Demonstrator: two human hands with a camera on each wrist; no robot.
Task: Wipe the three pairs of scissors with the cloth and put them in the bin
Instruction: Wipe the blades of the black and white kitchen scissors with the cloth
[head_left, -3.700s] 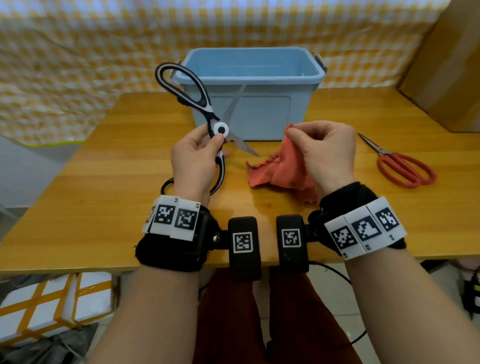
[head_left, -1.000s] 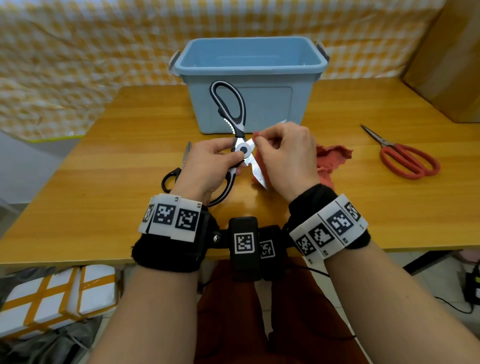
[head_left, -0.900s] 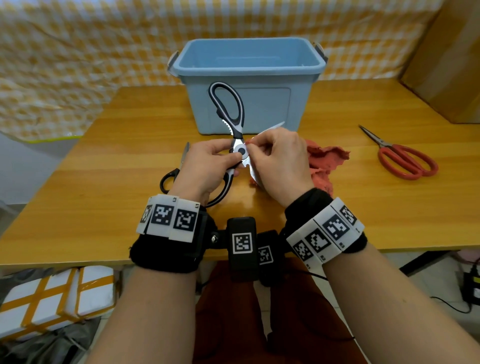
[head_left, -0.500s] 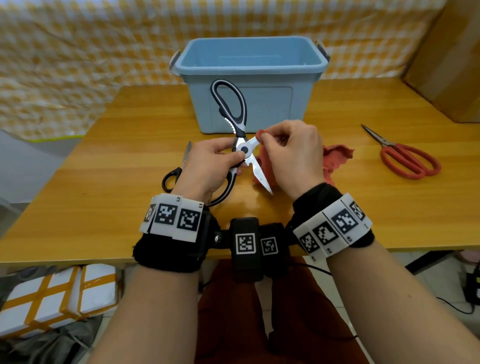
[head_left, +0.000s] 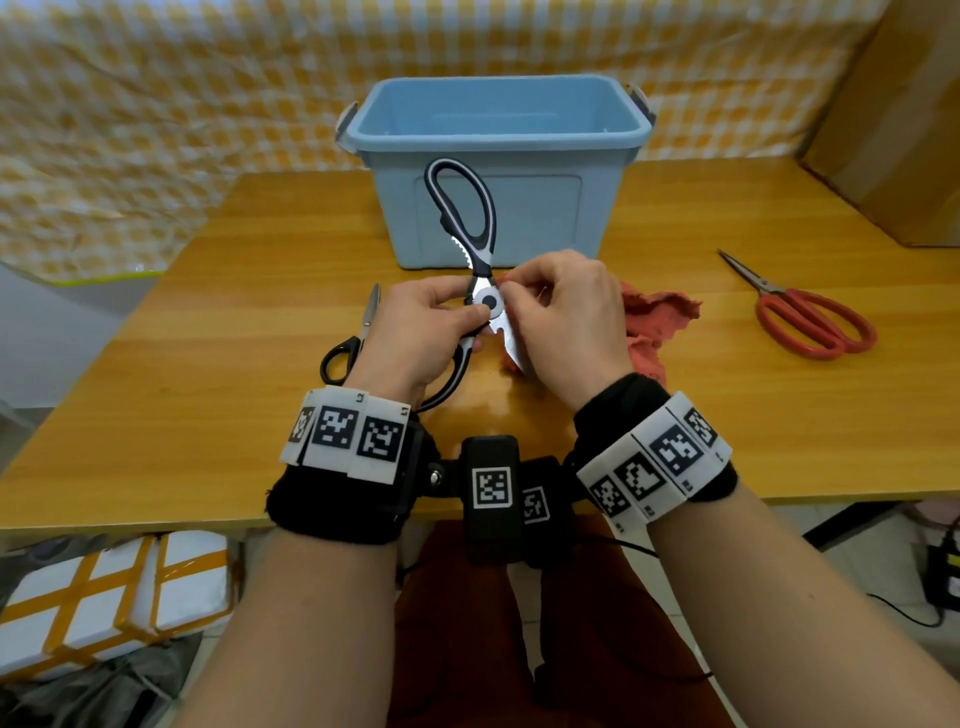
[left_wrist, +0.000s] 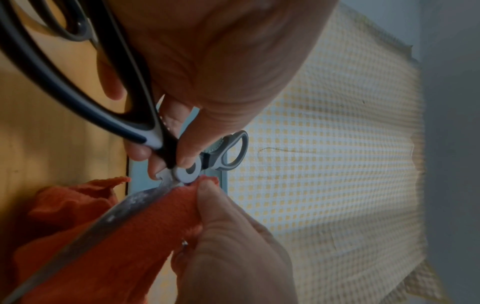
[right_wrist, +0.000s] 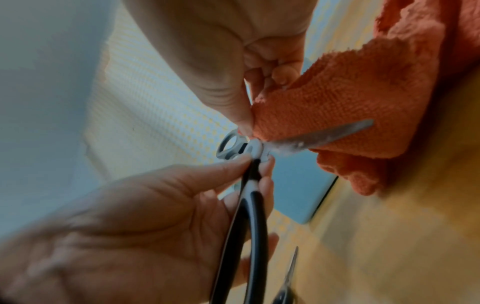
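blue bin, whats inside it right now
The blue bin shows only bare inner walls in the head view; no scissors show. Its floor is hidden behind the front wall, so whether anything lies flat there cannot be told.

Left wristband (head_left: 347, 436) tags: small "L2", "L1" barely legible; square coded markers only.

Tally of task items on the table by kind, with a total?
Scissors: 3, namely black-and-white scissors held open by the left hand, red scissors lying at the right, black scissors lying partly behind the left hand.
Cloth: 1, orange cloth pinched by the right hand.
Bin: 1, blue bin.
Total: 5.
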